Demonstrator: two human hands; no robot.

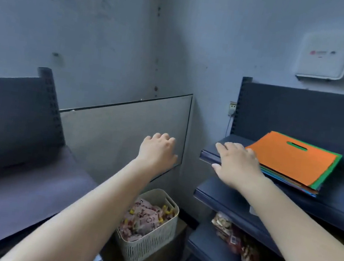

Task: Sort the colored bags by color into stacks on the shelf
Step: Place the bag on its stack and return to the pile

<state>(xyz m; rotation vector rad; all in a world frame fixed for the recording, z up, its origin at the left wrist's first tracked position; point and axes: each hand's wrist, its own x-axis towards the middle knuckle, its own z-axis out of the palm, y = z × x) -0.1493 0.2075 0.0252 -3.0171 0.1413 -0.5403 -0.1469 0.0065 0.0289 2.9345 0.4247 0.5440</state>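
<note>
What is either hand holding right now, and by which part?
Nothing is held. The left hand hangs in the air with loosely curled fingers. The right hand lies open beside the stack of colored bags, at its left edge, with no grip on it.

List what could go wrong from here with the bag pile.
1. The pile of bags lies unsorted and fanned, near the shelf front edge; a pull by the right hand could drag several off.
2. The left hand hangs free, so nothing steadies the pile.
3. Fallen bags could land by the basket below.
</note>
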